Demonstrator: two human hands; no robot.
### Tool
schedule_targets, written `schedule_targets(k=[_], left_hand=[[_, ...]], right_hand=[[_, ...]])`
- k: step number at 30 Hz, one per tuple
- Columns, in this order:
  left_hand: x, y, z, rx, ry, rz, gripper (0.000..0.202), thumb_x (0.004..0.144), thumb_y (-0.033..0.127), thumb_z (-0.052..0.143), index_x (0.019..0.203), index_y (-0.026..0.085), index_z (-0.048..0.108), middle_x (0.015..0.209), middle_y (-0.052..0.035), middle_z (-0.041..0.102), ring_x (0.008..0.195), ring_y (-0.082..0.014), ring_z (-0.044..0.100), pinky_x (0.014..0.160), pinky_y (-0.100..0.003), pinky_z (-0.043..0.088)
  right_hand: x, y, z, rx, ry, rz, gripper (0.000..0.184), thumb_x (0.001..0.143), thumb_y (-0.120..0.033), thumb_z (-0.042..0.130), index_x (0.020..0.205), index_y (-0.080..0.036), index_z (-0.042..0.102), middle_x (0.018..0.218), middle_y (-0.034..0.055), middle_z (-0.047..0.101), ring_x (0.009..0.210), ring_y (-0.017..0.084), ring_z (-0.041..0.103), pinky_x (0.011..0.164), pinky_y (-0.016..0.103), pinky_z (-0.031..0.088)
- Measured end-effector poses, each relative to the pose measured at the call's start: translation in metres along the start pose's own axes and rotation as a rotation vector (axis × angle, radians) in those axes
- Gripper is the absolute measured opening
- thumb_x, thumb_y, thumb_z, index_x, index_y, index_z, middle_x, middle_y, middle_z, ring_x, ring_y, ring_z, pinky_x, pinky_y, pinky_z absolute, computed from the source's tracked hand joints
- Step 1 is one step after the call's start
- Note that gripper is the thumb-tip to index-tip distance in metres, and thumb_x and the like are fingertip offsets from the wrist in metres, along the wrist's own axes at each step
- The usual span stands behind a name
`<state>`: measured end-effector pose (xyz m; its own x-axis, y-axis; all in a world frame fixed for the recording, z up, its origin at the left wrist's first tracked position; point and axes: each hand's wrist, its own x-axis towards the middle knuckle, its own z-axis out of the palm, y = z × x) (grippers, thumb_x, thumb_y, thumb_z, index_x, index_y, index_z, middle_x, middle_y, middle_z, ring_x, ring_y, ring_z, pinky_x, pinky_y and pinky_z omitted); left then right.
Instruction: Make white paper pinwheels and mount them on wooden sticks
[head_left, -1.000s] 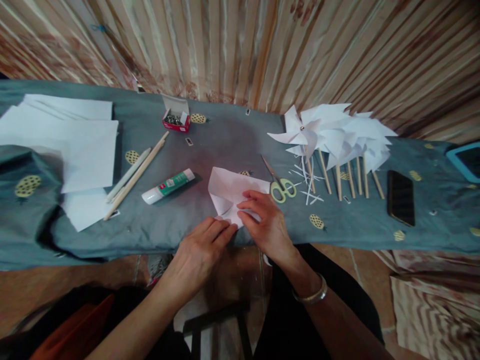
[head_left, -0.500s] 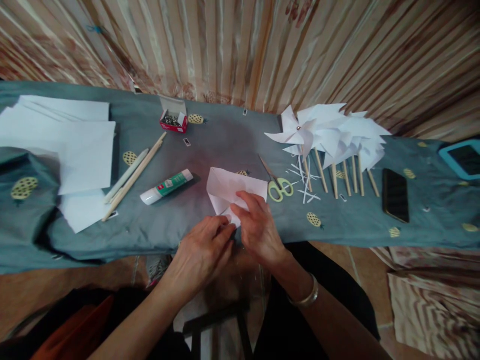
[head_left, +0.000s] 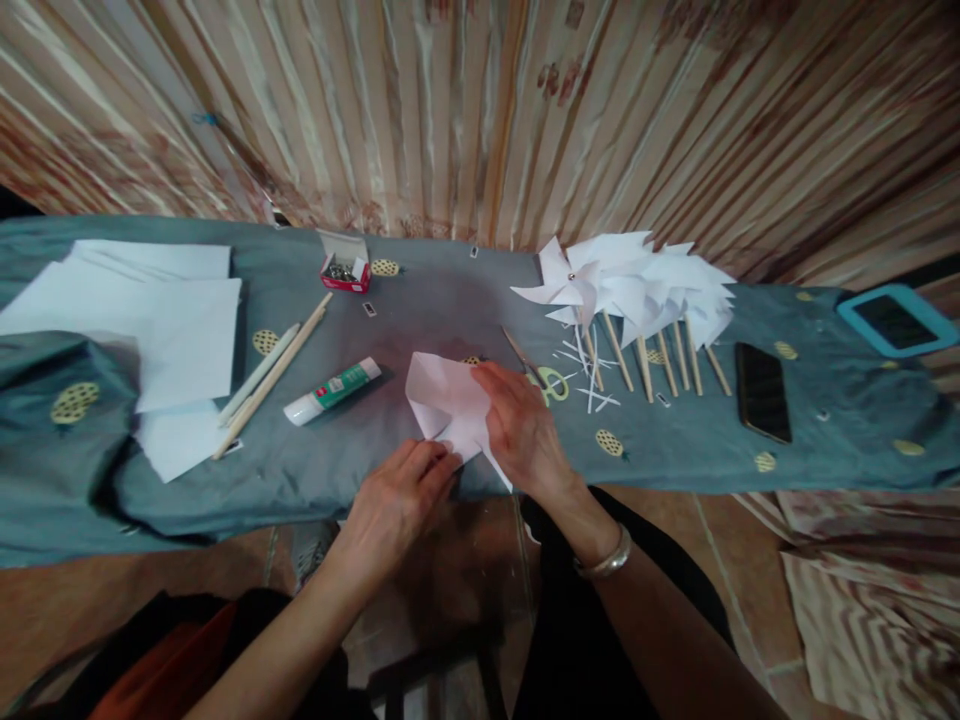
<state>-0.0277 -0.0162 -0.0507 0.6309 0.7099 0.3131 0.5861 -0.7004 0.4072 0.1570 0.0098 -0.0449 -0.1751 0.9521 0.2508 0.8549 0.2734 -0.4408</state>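
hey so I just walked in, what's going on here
A person has both hands on a partly folded white paper: the left hand at its near edge, the right hand at its right side. Scissors lie just past the right hand, with a cluster of paper pinwheels farther right. A glue stick and white sheets lie off to the left.

1 black phone [head_left: 763,392] lies on the grey-blue cloth [head_left: 690,440] near 1 blue-framed device [head_left: 896,320], before a pleated curtain [head_left: 450,120].

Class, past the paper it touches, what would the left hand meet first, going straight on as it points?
Beyond the paper, the left hand would probably meet the right hand; depth is unclear.
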Motion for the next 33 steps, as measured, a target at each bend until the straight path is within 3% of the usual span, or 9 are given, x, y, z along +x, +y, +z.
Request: schedule_targets(k=[3, 9, 14, 18, 22, 25, 29, 33], left_hand=[[0.0, -0.003, -0.002, -0.004, -0.018, 0.008, 0.02, 0.094, 0.014, 0.047, 0.108, 0.014, 0.061, 0.099, -0.0083, 0.065, 0.086, -0.0182, 0.062, 0.074, -0.031, 0.057], [-0.002, -0.025, -0.019, 0.081, 0.001, -0.026, 0.021, 0.093, 0.014, 0.048, 0.108, 0.016, 0.062, 0.101, -0.0084, 0.065, 0.089, -0.0199, 0.061, 0.076, -0.035, 0.055], [-0.001, -0.035, -0.033, 0.123, 0.0, -0.076, 0.023, 0.091, 0.01, 0.045, 0.104, 0.016, 0.063, 0.101, -0.0096, 0.064, 0.089, -0.0222, 0.059, 0.075, -0.036, 0.054], [0.0, -0.038, -0.034, 0.134, 0.005, -0.085, 0.025, 0.092, 0.011, 0.043, 0.104, 0.017, 0.063, 0.103, -0.01, 0.064, 0.089, -0.0233, 0.059, 0.074, -0.038, 0.053], [0.002, -0.041, -0.032, 0.152, 0.023, -0.074, 0.026, 0.091, 0.011, 0.044, 0.108, 0.017, 0.063, 0.105, -0.0105, 0.064, 0.091, -0.0242, 0.059, 0.076, -0.04, 0.053], [0.003, -0.036, -0.029, 0.168, 0.078, -0.051, 0.03, 0.091, 0.008, 0.045, 0.117, 0.016, 0.058, 0.11, -0.0115, 0.062, 0.098, -0.025, 0.057, 0.082, -0.041, 0.052], [0.004, -0.017, -0.02, 0.11, 0.145, 0.048, 0.03, 0.091, 0.013, 0.052, 0.12, 0.017, 0.054, 0.106, -0.0106, 0.063, 0.093, -0.0231, 0.058, 0.077, -0.038, 0.052], [0.004, 0.004, -0.008, 0.062, 0.024, 0.113, 0.029, 0.09, 0.026, 0.057, 0.117, 0.016, 0.056, 0.103, -0.0112, 0.065, 0.091, -0.0242, 0.06, 0.075, -0.04, 0.052]], right_hand=[[0.015, 0.014, -0.003, -0.089, -0.05, 0.025, 0.046, 0.091, -0.012, 0.035, 0.134, -0.005, 0.049, 0.134, 0.0186, 0.056, 0.123, 0.03, 0.051, 0.103, 0.047, 0.04], [0.019, 0.02, -0.008, -0.155, -0.07, 0.065, 0.037, 0.093, -0.021, 0.044, 0.126, -0.013, 0.056, 0.118, 0.016, 0.066, 0.108, 0.03, 0.06, 0.094, 0.048, 0.044], [0.01, 0.015, -0.012, -0.004, -0.045, 0.162, 0.034, 0.088, -0.023, 0.051, 0.119, -0.016, 0.062, 0.102, 0.0106, 0.072, 0.086, 0.024, 0.067, 0.085, 0.041, 0.05], [0.004, 0.009, -0.015, 0.141, -0.068, 0.318, 0.031, 0.081, -0.023, 0.059, 0.111, -0.018, 0.067, 0.088, 0.0065, 0.074, 0.071, 0.02, 0.067, 0.071, 0.035, 0.053], [-0.005, 0.007, -0.017, 0.288, -0.062, 0.42, 0.027, 0.079, -0.025, 0.06, 0.105, -0.02, 0.068, 0.082, 0.0047, 0.074, 0.067, 0.018, 0.068, 0.067, 0.032, 0.053], [-0.012, 0.009, -0.017, 0.387, -0.024, 0.48, 0.03, 0.08, -0.028, 0.06, 0.107, -0.018, 0.066, 0.079, 0.0044, 0.074, 0.067, 0.018, 0.068, 0.064, 0.03, 0.052], [-0.02, 0.014, -0.016, 0.484, 0.014, 0.529, 0.035, 0.079, -0.032, 0.062, 0.11, -0.017, 0.064, 0.074, 0.0035, 0.073, 0.061, 0.017, 0.065, 0.057, 0.027, 0.049], [-0.027, 0.013, -0.016, 0.465, -0.005, 0.531, 0.031, 0.08, -0.032, 0.06, 0.106, -0.017, 0.064, 0.07, 0.0023, 0.073, 0.055, 0.016, 0.063, 0.052, 0.026, 0.047]])
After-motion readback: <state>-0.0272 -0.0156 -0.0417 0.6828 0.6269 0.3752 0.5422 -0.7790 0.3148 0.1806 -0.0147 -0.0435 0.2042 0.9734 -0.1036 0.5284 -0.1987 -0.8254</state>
